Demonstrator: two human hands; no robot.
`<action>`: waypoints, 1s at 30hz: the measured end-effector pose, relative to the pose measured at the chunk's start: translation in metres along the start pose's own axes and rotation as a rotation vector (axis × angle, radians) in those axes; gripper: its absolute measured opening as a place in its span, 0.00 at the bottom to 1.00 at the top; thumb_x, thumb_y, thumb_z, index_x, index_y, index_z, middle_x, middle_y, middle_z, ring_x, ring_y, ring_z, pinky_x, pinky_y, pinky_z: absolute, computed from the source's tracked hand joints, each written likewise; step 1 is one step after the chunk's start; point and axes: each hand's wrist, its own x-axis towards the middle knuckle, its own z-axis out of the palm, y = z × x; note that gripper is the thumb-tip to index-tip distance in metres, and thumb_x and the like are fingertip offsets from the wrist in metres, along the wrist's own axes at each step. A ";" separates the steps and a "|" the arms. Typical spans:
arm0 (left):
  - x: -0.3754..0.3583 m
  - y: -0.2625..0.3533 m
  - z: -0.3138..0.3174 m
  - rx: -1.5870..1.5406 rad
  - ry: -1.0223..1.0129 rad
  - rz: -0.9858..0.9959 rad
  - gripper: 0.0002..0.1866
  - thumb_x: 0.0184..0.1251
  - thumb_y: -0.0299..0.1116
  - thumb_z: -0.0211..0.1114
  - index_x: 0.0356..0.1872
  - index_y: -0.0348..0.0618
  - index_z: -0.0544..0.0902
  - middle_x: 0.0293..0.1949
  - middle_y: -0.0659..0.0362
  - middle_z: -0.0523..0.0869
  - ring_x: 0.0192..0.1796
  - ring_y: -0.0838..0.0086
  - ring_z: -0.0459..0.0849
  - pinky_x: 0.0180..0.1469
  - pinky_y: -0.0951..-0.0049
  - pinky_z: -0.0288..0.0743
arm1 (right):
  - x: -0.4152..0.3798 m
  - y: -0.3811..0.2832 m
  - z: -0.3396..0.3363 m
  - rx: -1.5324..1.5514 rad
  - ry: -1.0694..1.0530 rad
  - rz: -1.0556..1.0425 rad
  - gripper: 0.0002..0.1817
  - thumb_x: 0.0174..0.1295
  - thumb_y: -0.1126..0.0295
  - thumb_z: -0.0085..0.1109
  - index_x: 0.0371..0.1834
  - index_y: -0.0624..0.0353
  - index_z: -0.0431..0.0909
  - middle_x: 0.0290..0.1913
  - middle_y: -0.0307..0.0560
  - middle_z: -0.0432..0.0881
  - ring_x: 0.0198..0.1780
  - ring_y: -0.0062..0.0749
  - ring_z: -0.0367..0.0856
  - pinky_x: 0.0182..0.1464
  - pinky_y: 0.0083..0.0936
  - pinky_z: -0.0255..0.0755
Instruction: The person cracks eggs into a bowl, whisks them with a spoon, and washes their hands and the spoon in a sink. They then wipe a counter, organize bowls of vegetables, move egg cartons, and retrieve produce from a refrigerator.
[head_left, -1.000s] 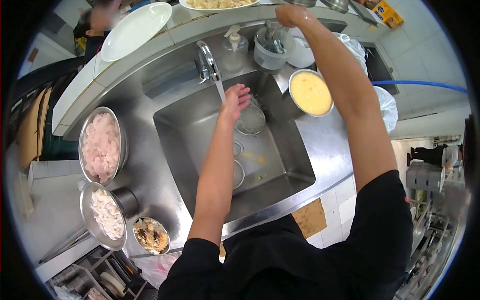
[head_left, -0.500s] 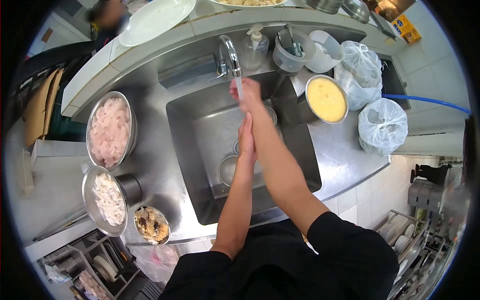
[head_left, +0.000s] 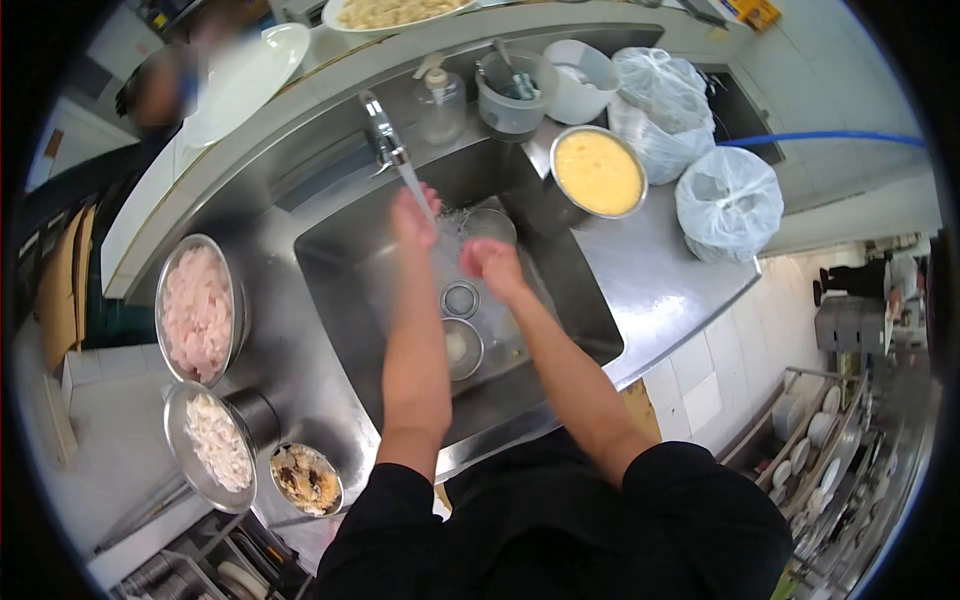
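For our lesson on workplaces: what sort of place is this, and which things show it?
Probably a commercial kitchen, such as a restaurant's: a deep steel sink with its tap running, a metal bowl of pale pink pieces, seemingly raw meat or fish, and racked dishes at the right.

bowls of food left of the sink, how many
3: the bowl of pink pieces at the back, the bowl of white pieces in front, and the small bowl of orange-brown scraps beside that. None seems hidden.
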 end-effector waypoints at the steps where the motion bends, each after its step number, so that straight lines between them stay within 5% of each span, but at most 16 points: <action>1: 0.001 0.013 0.010 0.017 0.101 0.029 0.15 0.67 0.37 0.50 0.51 0.43 0.71 0.53 0.52 0.74 0.55 0.62 0.74 0.58 0.55 0.67 | -0.011 0.016 -0.016 -0.642 -0.094 -0.103 0.09 0.60 0.67 0.53 0.27 0.59 0.79 0.26 0.51 0.80 0.31 0.43 0.80 0.35 0.38 0.73; 3: -0.004 0.034 0.029 0.085 0.124 0.185 0.19 0.65 0.35 0.52 0.56 0.44 0.67 0.56 0.54 0.70 0.59 0.64 0.69 0.62 0.54 0.62 | -0.051 0.026 -0.028 -1.117 -0.073 -0.307 0.11 0.56 0.66 0.55 0.19 0.59 0.78 0.21 0.53 0.79 0.28 0.49 0.80 0.33 0.41 0.72; 7: 0.005 0.041 0.031 0.076 0.048 0.170 0.27 0.64 0.33 0.51 0.65 0.47 0.59 0.57 0.53 0.69 0.57 0.64 0.70 0.62 0.54 0.62 | -0.094 0.021 -0.063 -0.948 0.049 -0.049 0.10 0.54 0.63 0.56 0.29 0.58 0.81 0.30 0.53 0.82 0.34 0.51 0.80 0.37 0.43 0.72; 10: 0.007 0.036 0.011 1.103 0.004 0.516 0.29 0.61 0.35 0.55 0.64 0.47 0.59 0.50 0.51 0.77 0.51 0.60 0.76 0.55 0.57 0.66 | -0.118 0.023 -0.103 -1.017 -0.057 -0.327 0.17 0.53 0.59 0.57 0.42 0.57 0.80 0.39 0.53 0.82 0.40 0.50 0.79 0.43 0.42 0.72; 12: 0.003 0.044 -0.010 1.683 0.060 0.999 0.29 0.60 0.39 0.56 0.63 0.46 0.62 0.49 0.48 0.79 0.48 0.56 0.78 0.54 0.55 0.68 | -0.125 -0.028 -0.137 -1.189 -0.159 0.063 0.24 0.51 0.60 0.59 0.52 0.55 0.76 0.46 0.53 0.80 0.46 0.48 0.78 0.48 0.39 0.72; 13: -0.002 0.049 -0.013 1.967 0.109 1.349 0.29 0.60 0.42 0.56 0.62 0.46 0.64 0.48 0.46 0.80 0.47 0.53 0.79 0.54 0.54 0.68 | -0.126 -0.045 -0.156 -1.017 -0.078 0.024 0.20 0.50 0.61 0.60 0.46 0.56 0.80 0.42 0.52 0.82 0.43 0.48 0.80 0.47 0.37 0.73; 14: -0.006 0.050 -0.009 1.968 0.110 1.361 0.29 0.60 0.42 0.56 0.62 0.46 0.64 0.48 0.46 0.80 0.47 0.53 0.79 0.54 0.54 0.68 | -0.127 -0.063 -0.171 -0.839 0.053 -0.003 0.14 0.49 0.62 0.62 0.36 0.58 0.83 0.34 0.52 0.83 0.38 0.48 0.81 0.42 0.38 0.74; 15: -0.010 0.048 -0.005 2.115 -0.060 0.896 0.23 0.58 0.38 0.55 0.57 0.46 0.72 0.48 0.45 0.80 0.49 0.55 0.79 0.53 0.59 0.70 | -0.119 -0.070 -0.186 -0.517 0.205 0.261 0.11 0.48 0.62 0.62 0.28 0.58 0.83 0.27 0.53 0.82 0.34 0.47 0.81 0.39 0.37 0.75; 16: -0.012 0.044 -0.003 2.186 -0.222 0.415 0.20 0.57 0.34 0.53 0.51 0.45 0.79 0.49 0.45 0.80 0.50 0.56 0.80 0.52 0.64 0.72 | -0.119 -0.072 -0.200 -1.347 0.280 0.013 0.09 0.49 0.66 0.58 0.31 0.56 0.83 0.31 0.54 0.82 0.37 0.46 0.81 0.41 0.39 0.74; 17: -0.014 0.032 0.002 2.202 -0.370 0.476 0.16 0.57 0.36 0.54 0.43 0.43 0.82 0.44 0.47 0.82 0.48 0.56 0.81 0.52 0.64 0.72 | -0.118 -0.076 -0.218 -1.512 0.302 0.141 0.11 0.50 0.70 0.54 0.36 0.54 0.83 0.36 0.55 0.82 0.41 0.48 0.80 0.45 0.42 0.73; 18: -0.016 0.015 0.009 2.205 -0.515 0.538 0.14 0.57 0.37 0.54 0.35 0.40 0.84 0.38 0.48 0.84 0.46 0.56 0.82 0.51 0.64 0.72 | -0.114 -0.077 -0.240 -1.302 0.416 -0.038 0.14 0.50 0.71 0.52 0.40 0.54 0.82 0.40 0.54 0.82 0.43 0.49 0.79 0.47 0.43 0.72; 20: -0.045 -0.009 0.059 2.052 -0.564 0.404 0.16 0.60 0.39 0.54 0.41 0.41 0.83 0.41 0.50 0.85 0.42 0.62 0.83 0.45 0.65 0.75 | -0.082 -0.072 -0.291 -1.271 0.424 -0.272 0.14 0.50 0.70 0.53 0.39 0.56 0.82 0.36 0.53 0.82 0.40 0.45 0.81 0.42 0.38 0.74; 22: -0.062 -0.030 0.098 1.556 -0.516 0.204 0.17 0.64 0.41 0.53 0.45 0.40 0.80 0.37 0.54 0.84 0.33 0.70 0.81 0.35 0.70 0.76 | -0.058 -0.094 -0.301 -1.021 0.373 -0.117 0.13 0.51 0.68 0.54 0.38 0.57 0.82 0.34 0.50 0.82 0.36 0.40 0.81 0.38 0.35 0.74; 25: -0.078 -0.055 0.151 1.287 -0.330 -0.021 0.17 0.67 0.42 0.50 0.47 0.41 0.77 0.30 0.60 0.81 0.27 0.77 0.75 0.27 0.75 0.73 | -0.038 -0.142 -0.287 -0.370 0.284 0.150 0.14 0.54 0.61 0.57 0.38 0.59 0.80 0.31 0.43 0.81 0.25 0.27 0.78 0.25 0.24 0.69; 26: -0.083 -0.063 0.162 1.233 -0.319 -0.003 0.13 0.68 0.40 0.49 0.38 0.40 0.76 0.25 0.60 0.77 0.21 0.80 0.72 0.21 0.80 0.69 | -0.034 -0.152 -0.279 -0.300 0.246 0.138 0.14 0.55 0.61 0.56 0.38 0.59 0.79 0.32 0.42 0.81 0.24 0.27 0.77 0.23 0.23 0.67; 30: -0.090 -0.080 0.183 1.429 -0.266 0.007 0.12 0.68 0.38 0.50 0.33 0.40 0.74 0.24 0.61 0.76 0.21 0.79 0.72 0.20 0.78 0.69 | 0.007 -0.151 -0.285 -0.092 0.152 0.104 0.12 0.55 0.65 0.55 0.37 0.63 0.76 0.32 0.44 0.78 0.22 0.27 0.74 0.19 0.22 0.64</action>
